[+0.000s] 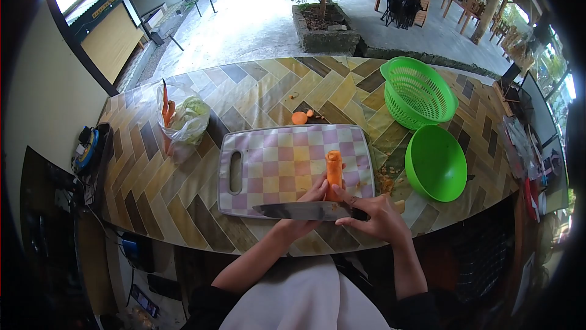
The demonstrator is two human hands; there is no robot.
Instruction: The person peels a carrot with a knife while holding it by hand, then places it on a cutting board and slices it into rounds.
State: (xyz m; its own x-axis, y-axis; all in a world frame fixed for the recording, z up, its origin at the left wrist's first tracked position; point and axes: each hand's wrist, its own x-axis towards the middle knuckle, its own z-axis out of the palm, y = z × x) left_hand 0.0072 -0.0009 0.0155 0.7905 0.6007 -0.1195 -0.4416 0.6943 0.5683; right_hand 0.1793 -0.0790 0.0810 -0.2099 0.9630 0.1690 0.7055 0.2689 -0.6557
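Note:
A peeled carrot (334, 174) points up and away from me over the right half of the checkered cutting board (262, 174). My left hand (314, 192) is closed around its lower end. A kitchen knife (293, 210) lies crosswise near the board's front edge, its blade pointing left and passing in front of my left hand. My right hand (381, 217) grips the knife's handle, with thumb and forefinger reaching toward the carrot's base. Beyond the board's far edge lie a cut carrot end (299, 118) and several small scraps.
A plastic bag (190, 124) with a pale green leafy vegetable and carrots (168, 110) stands at left. On the right are a green colander (420, 93) and a green bowl (436, 164). Orange peelings (386, 180) lie beside the board. The table's (183, 214) front edge curves close to me.

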